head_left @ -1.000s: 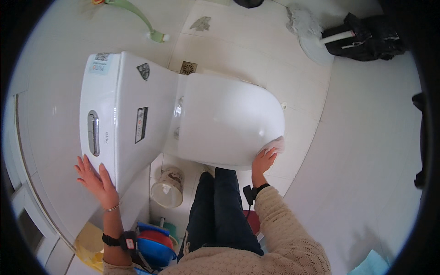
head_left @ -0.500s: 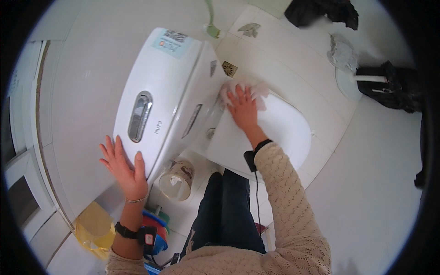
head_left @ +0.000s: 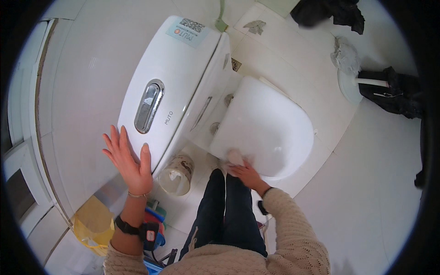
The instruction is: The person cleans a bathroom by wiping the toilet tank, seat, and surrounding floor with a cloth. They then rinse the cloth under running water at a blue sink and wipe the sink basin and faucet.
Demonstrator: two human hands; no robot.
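My left hand [head_left: 131,166] rests with fingers spread on the near end of the white toilet tank lid [head_left: 181,64], close to its oval chrome flush button [head_left: 149,106]. My right hand [head_left: 248,174] is at the near edge of the closed white toilet seat lid [head_left: 270,121]. It holds a pale pinkish cloth [head_left: 235,157] against that edge, by the hinge end. Motion blurs the cloth and fingertips, and part of the cloth is hidden by the hand.
A bin with white paper inside [head_left: 178,176] stands beside the tank, near my legs. A yellow bag [head_left: 94,224] and coloured plastic items lie lower left. A floor drain [head_left: 235,64] and green-handled brush [head_left: 221,23] are beyond the toilet; black bags [head_left: 394,91] lie right.
My right hand has moved with the cloth from the lid's far hinge corner to its near edge. My left hand stays on the tank; the view has shifted slightly.
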